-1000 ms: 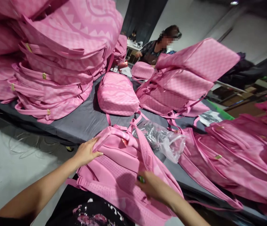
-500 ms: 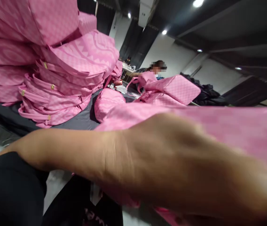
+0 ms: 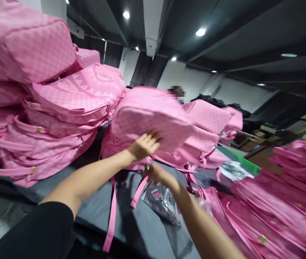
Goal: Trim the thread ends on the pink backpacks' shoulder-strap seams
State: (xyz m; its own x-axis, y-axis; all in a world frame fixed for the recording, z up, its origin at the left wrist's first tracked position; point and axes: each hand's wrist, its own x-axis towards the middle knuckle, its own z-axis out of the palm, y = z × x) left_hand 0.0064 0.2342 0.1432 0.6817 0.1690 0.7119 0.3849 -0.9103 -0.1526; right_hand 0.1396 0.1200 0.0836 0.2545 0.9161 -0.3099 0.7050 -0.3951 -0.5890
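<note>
A pink checkered backpack [image 3: 153, 118] hangs tilted over the middle of the table, smeared by motion. My left hand [image 3: 145, 145] lies against its near face with the fingers stretched out. Just below, my right hand [image 3: 157, 173] is closed at the lower edge of the backpack, where a pink strap [image 3: 140, 190] hangs down. A small shiny spot shows at its fingers; I cannot tell whether it is a ring or a buckle. Another pink strap [image 3: 111, 216] dangles over the table's front edge. Under my right forearm lies a clear plastic bag [image 3: 161, 201] with dark contents.
A tall stack of pink backpacks [image 3: 61, 118] stands on the left of the dark-covered table [image 3: 96, 198]. More pink backpacks [image 3: 204, 117] lie behind, and another pile [image 3: 274, 212] fills the right. A person [image 3: 176, 94] is beyond the table. Black bags [image 3: 214, 102] are heaped farther back.
My left arm has moved away from the camera, with the hand now at the middle backpack. My right hand has come into view. The view has swung, showing the right-hand pile.
</note>
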